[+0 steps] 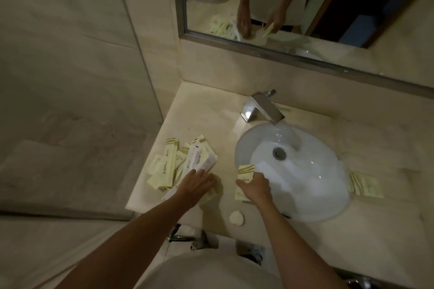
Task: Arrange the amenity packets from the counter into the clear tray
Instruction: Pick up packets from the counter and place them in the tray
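A: What are the hands doing around the sink (312, 185)?

B: The right hand (254, 186) is hovering over the sink's left rim, pinching a pale yellow packet (245, 172) between thumb and fingers. The packet is standing almost upright.

A: And the other one?

B: The left hand (195, 185) is lying flat, fingers spread, well left of the sink. It is pressing on the near edge of a pile of packets (173, 164), with a white wrapper lying across the top.

A: Is the clear tray showing?

B: I cannot tell it apart. Something pale and clear seems to be lying under that pile, but it is too blurred to say.

A: Anything else lying about?

B: Another yellow packet (366, 186) is resting on the counter (206, 110) just right of the sink. A small round white thing (236, 218) is sitting in front of the sink, near the counter's edge. A faucet (261, 108) is standing behind the sink.
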Motion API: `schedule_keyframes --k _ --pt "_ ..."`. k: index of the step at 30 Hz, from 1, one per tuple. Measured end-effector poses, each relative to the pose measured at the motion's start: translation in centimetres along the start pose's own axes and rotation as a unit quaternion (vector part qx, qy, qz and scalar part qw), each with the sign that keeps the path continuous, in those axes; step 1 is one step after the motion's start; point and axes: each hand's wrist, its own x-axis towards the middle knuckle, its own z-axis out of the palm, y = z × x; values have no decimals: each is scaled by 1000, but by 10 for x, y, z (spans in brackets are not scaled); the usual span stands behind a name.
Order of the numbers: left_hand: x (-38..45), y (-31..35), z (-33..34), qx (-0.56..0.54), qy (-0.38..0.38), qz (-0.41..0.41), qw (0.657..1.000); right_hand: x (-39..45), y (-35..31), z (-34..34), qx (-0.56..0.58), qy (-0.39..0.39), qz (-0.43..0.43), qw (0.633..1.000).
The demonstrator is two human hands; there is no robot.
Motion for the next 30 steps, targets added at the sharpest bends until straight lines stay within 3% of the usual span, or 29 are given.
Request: schedule_keyframes --k 7,11,14,19,30 --pt "17 -12 7 57 10 67 996 4 8 -10 102 -16 21 994" --pt "30 -18 -9 -7 16 93 996 4 11 -14 189 -13 47 981" --pt "41 -18 -19 -54 -37 72 995 2 17 -18 226 -12 52 973" --pt "56 -13 -38 -128 -34 54 990 6 27 -28 233 2 57 971" --pt "95 32 -69 -75 30 76 994 23 68 -74 153 59 49 985"
